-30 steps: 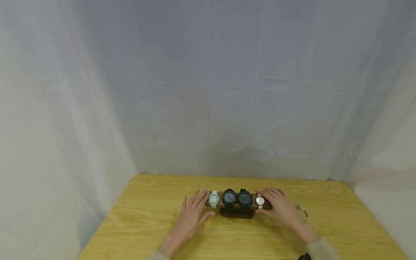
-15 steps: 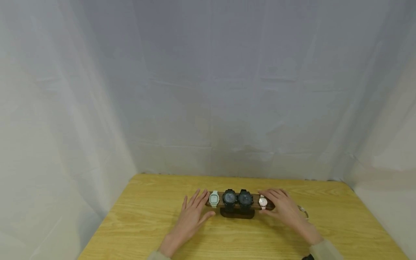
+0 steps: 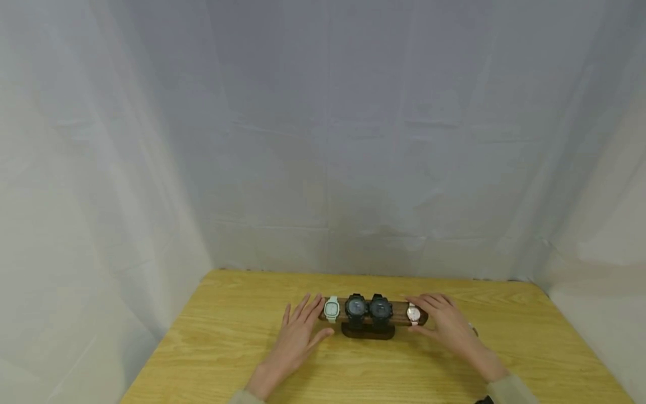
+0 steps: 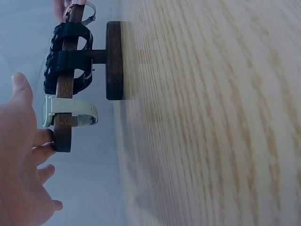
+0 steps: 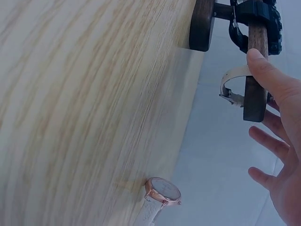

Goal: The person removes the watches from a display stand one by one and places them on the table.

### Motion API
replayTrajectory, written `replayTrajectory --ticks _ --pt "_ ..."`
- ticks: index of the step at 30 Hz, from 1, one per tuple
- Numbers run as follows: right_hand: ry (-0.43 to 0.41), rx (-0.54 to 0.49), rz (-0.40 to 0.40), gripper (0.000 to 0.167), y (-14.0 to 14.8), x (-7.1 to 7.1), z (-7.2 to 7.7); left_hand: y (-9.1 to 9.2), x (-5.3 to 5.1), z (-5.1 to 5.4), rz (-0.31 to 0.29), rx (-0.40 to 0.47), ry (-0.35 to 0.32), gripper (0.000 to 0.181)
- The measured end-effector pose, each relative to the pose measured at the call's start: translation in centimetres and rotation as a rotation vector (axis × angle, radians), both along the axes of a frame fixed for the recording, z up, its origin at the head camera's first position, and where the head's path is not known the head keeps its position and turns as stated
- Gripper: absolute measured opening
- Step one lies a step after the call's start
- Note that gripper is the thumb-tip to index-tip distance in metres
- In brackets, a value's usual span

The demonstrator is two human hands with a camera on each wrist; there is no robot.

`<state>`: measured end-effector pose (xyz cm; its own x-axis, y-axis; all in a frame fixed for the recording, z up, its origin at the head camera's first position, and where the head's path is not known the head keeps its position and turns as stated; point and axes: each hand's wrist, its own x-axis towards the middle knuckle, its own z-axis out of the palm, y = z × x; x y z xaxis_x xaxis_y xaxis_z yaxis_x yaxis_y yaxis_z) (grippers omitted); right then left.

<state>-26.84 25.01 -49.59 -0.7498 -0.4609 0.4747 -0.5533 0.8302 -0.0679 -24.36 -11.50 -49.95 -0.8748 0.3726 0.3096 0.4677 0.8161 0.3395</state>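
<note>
A dark wooden watch stand [image 3: 400, 314] holds several watches on its raised bar. At the left is a mint-green square watch [image 3: 331, 309]. Two chunky black watches, one [image 3: 356, 306] beside the other [image 3: 381, 308], sit in the middle. My right hand [image 3: 446, 326] pinches a small round watch [image 3: 414, 314] with a pale strap near the bar's right end. In the right wrist view, its thumb [image 5: 265, 70] lies over the strap and bar. My left hand [image 3: 294, 341], fingers mostly straight, touches the bar's left end, as the left wrist view shows.
A rose-gold watch with a pale strap [image 5: 164, 189] lies on the wooden table [image 3: 242, 336], right of the stand and partly hidden by my right hand in the head view. A black object [image 3: 484, 400] shows by my right sleeve. Pale curtains [image 3: 323, 168] surround the table.
My right hand has slid the small pale-strapped watch rightward along the bar, widening the gap from the black watches. My left hand has stayed at the bar's left end.
</note>
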Motion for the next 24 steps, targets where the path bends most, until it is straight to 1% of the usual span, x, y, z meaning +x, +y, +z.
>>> replayTrajectory --ticks 7,15,24 --pt "0.039 -0.006 0.014 0.07 0.4 -0.1 -0.2 0.0 0.0 0.0 -0.002 0.005 0.004 0.074" --pt "0.011 -0.009 -0.004 0.069 1.1 -0.1 -0.2 0.2 -0.1 0.2 0.006 0.0 -0.012 0.072" --pt "0.079 -0.023 0.021 0.07 2.0 -0.1 -0.3 0.2 -0.1 0.3 0.007 -0.005 -0.021 0.075"
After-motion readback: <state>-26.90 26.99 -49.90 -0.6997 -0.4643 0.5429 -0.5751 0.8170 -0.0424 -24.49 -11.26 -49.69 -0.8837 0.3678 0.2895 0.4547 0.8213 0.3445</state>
